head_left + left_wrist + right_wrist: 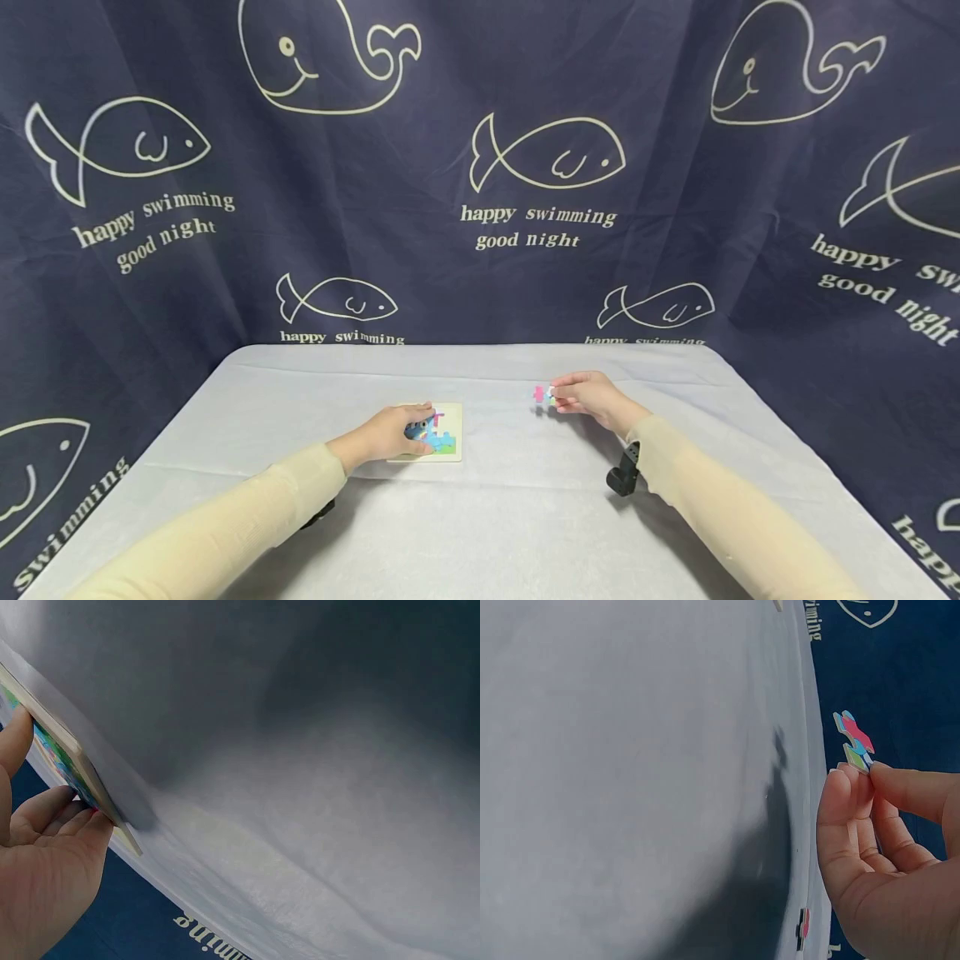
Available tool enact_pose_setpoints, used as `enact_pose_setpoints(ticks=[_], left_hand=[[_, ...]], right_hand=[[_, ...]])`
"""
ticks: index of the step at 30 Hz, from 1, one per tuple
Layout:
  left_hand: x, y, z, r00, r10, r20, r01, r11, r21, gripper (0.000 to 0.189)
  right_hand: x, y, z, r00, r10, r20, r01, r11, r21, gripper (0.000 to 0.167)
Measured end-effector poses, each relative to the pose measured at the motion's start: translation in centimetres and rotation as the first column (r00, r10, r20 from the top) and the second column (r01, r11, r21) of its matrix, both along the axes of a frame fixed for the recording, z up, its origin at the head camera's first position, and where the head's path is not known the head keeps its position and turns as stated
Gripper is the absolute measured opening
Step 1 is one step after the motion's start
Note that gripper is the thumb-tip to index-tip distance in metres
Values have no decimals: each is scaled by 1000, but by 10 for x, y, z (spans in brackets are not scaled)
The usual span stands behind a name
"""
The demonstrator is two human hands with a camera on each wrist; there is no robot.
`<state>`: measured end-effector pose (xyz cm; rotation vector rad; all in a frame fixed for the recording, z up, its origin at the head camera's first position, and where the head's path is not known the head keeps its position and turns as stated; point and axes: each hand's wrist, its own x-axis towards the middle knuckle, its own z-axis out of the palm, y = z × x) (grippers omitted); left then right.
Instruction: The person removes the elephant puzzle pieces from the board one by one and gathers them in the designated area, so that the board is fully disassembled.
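A jigsaw puzzle board (459, 433) with a pale wooden frame lies on the table, its picture blue, green and pink and partly filled in. Across its left part rests my left hand (386, 432), thumb toward the near side and fingers toward the far side, pressing on the face. In the left wrist view the thumb and fingertips touch the board (90, 776) near its edge. My right hand (592, 396) pinches a puzzle piece (856, 736) between thumb and fingertips, raised over the table to the right of the board. The piece is pink, blue and green; fingers hide one end.
Another puzzle piece (803, 928), pink and black, lies on the table near its far edge in the right wrist view. A light grey cloth covers the table (525, 525). Dark blue curtains (540, 67) with fish and whale drawings stand behind and at the sides.
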<state>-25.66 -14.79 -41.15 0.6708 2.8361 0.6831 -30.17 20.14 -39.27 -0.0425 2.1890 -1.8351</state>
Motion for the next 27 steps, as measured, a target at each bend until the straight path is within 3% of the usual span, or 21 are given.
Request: enact_pose_setpoints(ticks=[27], left_hand=[[2,0,1,999,14,46,-15,1000,19,71]], right_hand=[[1,44,-11,999,-53,-10,53,998,18,34]])
